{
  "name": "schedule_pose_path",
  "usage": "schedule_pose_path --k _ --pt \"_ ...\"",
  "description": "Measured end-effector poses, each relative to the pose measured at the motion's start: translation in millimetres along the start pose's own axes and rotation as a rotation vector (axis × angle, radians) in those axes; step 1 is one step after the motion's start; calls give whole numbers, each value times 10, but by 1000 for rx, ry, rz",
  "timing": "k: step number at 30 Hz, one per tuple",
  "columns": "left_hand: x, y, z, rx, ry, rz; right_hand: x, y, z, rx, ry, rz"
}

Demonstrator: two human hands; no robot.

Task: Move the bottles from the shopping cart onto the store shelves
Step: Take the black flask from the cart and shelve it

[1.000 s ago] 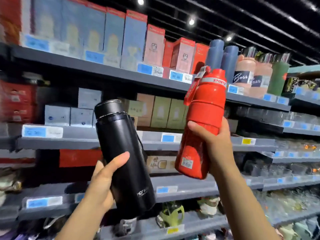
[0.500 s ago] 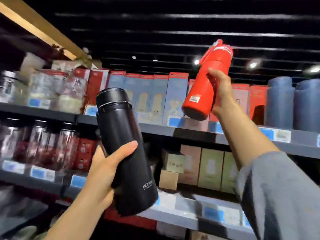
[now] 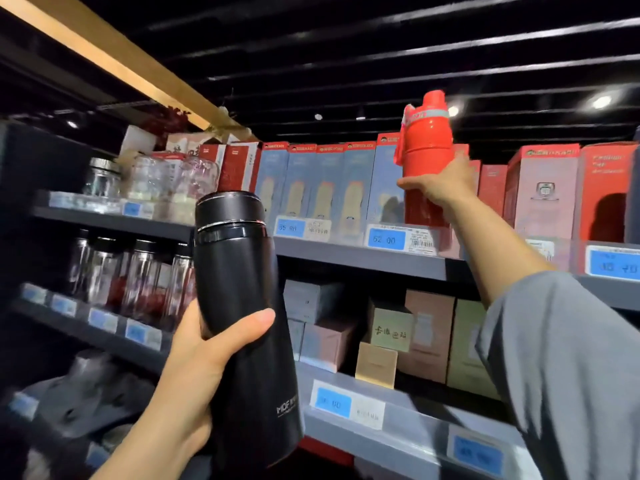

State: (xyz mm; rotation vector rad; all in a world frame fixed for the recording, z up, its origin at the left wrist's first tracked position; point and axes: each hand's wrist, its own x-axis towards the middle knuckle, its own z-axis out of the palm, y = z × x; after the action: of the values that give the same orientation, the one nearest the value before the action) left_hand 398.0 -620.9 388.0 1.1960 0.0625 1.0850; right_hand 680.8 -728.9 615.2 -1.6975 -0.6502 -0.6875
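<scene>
A tall black flask [image 3: 242,306] with a ridged cap stands upright in front of me, gripped low on its body by my left hand [image 3: 204,355]. My right hand [image 3: 446,188] holds a red bottle [image 3: 427,150] with a grey band near its cap. That bottle is upright on the top shelf [image 3: 363,258], in front of the blue and red boxes; its base is hidden behind the price-label strip. The shopping cart is out of view.
The top shelf carries a row of blue boxes [image 3: 311,185] and red boxes [image 3: 543,192]. Glass jars [image 3: 104,178] and clear bottles [image 3: 138,275] fill the shelves at left. Pastel boxes [image 3: 391,327] sit on the middle shelf. A wooden beam [image 3: 114,57] runs overhead.
My right hand has brought the red bottle from tilted in the air to upright on the top shelf. The view has tilted up and left. The black flask stays in my left hand.
</scene>
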Motion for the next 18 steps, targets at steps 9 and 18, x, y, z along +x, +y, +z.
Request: schedule_pose_path --k 9,18 --pt "58 -225 -90 -17 41 -64 29 105 -3 -213 -3 102" --pt "41 -128 -172 48 5 -40 -108 32 -24 -285 3 82"
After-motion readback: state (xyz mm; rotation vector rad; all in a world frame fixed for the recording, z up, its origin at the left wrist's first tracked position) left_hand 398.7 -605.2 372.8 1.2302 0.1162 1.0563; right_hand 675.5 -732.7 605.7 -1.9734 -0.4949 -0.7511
